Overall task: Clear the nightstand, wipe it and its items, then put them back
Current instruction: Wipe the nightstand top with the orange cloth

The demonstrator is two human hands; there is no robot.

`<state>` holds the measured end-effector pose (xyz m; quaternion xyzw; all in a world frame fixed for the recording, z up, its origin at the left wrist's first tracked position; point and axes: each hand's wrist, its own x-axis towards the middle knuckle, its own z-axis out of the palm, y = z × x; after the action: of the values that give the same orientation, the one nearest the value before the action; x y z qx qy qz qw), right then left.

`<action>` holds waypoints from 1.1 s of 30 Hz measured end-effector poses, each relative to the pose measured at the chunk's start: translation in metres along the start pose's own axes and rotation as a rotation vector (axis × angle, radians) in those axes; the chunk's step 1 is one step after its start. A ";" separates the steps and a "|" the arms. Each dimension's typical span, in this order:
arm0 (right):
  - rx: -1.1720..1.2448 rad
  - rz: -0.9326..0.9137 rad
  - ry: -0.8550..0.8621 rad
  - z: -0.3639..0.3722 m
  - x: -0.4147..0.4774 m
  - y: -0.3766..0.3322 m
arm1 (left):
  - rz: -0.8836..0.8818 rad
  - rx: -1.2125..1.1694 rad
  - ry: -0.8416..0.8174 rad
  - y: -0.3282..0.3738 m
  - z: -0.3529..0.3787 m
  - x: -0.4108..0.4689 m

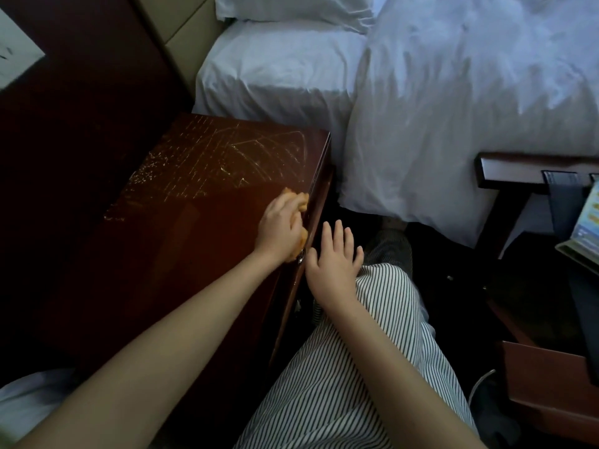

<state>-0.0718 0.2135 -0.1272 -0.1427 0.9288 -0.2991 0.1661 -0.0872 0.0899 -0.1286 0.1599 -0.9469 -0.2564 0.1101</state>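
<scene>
— Where is the crumpled orange cloth (304,202) kept?
— It is bunched in the grip of the left hand (280,226) and pressed on the glossy dark red-brown wooden nightstand (181,241), near its front edge. The right hand (334,264) is spread wide just beside that edge, with nothing held.
— How is the wipe best done?
— Pale smeared streaks (210,157) are seen across the far worktop; overlapping, evenly pressed strokes should probably be carried there.

Bench (181,247): dark red-brown wood with a glossy top; pale scratches on the far part.
On the bench: an orange cloth (302,199) at the right edge, under the left hand (280,228).
Bed (278,76): far right, white pillow (291,9) on it.
</scene>
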 end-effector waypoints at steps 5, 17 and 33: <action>-0.024 -0.015 -0.049 0.003 -0.001 -0.002 | 0.007 0.033 -0.044 -0.043 -0.027 -0.036; -0.065 -0.004 -0.015 0.002 -0.004 0.000 | -0.072 0.037 0.051 0.001 0.009 0.040; -0.058 -0.016 -0.030 0.002 -0.003 -0.003 | -0.178 0.076 0.127 -0.012 0.002 0.045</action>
<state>-0.0673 0.2111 -0.1258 -0.1593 0.9333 -0.2711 0.1734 -0.1262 0.0653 -0.1310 0.2632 -0.9292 -0.2182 0.1403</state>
